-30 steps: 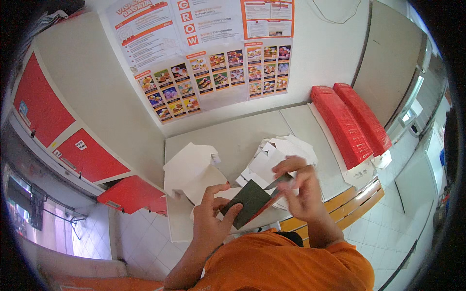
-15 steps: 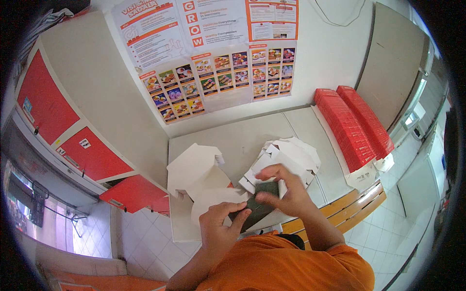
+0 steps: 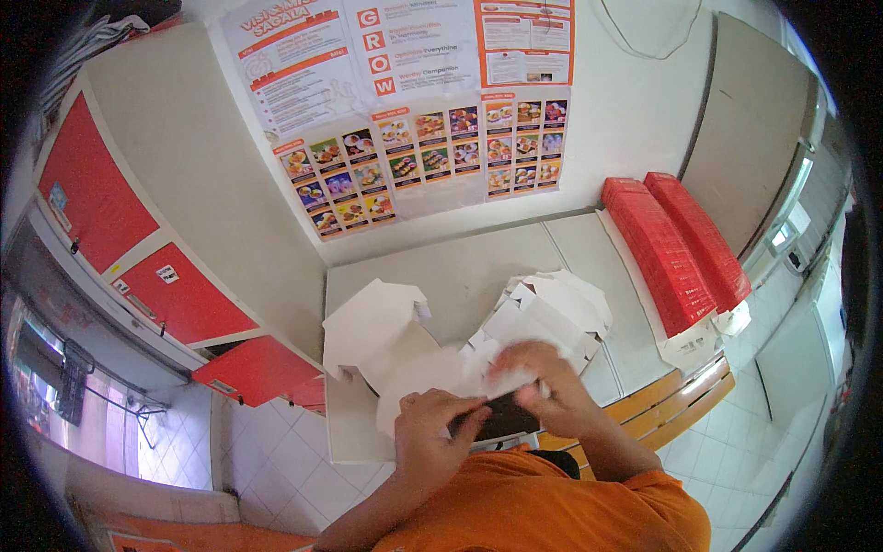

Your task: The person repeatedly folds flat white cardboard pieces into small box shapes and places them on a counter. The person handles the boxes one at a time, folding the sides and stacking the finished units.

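A dark, flat-sided piece (image 3: 509, 419) is held low over the table's near edge, close to my body. I cannot make out its exact kind. My left hand (image 3: 432, 428) is closed on its left end, thumb and fingers pinching the edge. My right hand (image 3: 556, 391) is at its right side, its fingers smeared by motion, so its grip is unclear. Beyond my left hand lie white folded-card box blanks (image 3: 372, 322), partly opened out. Behind my right hand is another pile of white card blanks (image 3: 543, 322) with cut flaps.
The pale table (image 3: 441, 267) stands against a wall with posters (image 3: 414, 138). Two long red wrapped bundles (image 3: 676, 258) lie at its right. A slatted wooden bench (image 3: 681, 405) is at the near right. Red-doored lockers (image 3: 189, 285) rise on the left.
The dark piece has turned to lie more level, its broad face now less exposed. My right hand has shifted slightly right and down and blurs. The view has tilted a little.
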Available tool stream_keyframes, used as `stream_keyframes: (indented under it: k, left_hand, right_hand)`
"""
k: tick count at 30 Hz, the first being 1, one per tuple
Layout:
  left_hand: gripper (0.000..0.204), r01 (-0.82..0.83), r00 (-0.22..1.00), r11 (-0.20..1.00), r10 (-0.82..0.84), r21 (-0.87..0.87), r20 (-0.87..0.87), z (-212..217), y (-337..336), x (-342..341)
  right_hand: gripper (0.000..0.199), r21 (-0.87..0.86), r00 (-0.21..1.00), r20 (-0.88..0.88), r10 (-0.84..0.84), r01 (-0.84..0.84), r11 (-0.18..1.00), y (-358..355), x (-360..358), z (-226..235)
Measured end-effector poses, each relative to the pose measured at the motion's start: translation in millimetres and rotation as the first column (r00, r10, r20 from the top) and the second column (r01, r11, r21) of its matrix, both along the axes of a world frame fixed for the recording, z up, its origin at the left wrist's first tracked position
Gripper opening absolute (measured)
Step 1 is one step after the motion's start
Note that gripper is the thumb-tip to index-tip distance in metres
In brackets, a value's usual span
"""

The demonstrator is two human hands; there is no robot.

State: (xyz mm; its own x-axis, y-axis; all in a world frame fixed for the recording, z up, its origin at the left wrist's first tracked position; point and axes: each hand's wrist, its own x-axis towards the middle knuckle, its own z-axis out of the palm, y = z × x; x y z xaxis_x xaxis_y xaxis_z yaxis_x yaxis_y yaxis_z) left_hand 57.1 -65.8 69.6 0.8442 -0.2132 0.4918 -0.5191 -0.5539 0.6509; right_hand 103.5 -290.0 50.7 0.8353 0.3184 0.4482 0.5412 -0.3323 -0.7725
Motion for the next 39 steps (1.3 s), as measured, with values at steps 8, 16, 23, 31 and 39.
stream_keyframes:
  k: [8, 16, 23, 31, 39]
  left_hand:
    - [0.032, 0.249, 0.933, 0.889, -0.326, 0.384, 0.150, -34, 1, -9]
    - [0.044, -0.212, 0.565, 0.203, -0.773, -0.956, -0.290, -3, 13, -1]
    - [0.028, -0.323, 0.873, 0.229, -0.304, -0.919, -0.382, 4, 2, -15]
    - [0.038, -0.218, 0.887, 0.280, -0.344, -0.935, -0.310, -22, 22, -26]
    - [0.042, -0.027, 0.963, 0.283, -0.248, -0.959, -0.101, -49, -10, -27]
  right_hand:
    - [0.048, 0.459, 0.922, -0.242, -0.302, 0.383, 0.802, -30, 45, 19]
    - [0.048, -0.058, 0.752, 0.551, 0.361, -0.397, 0.916, 19, -1, 26]
    - [0.064, 0.013, 0.802, 0.568, 0.185, -0.234, 0.972, 57, -12, 11]
    - [0.051, -0.093, 0.763, 0.537, 0.361, -0.372, 0.924, 63, 6, 26]
    - [0.057, 0.095, 0.837, 0.526, -0.152, 0.120, 0.988, 102, -12, -30]
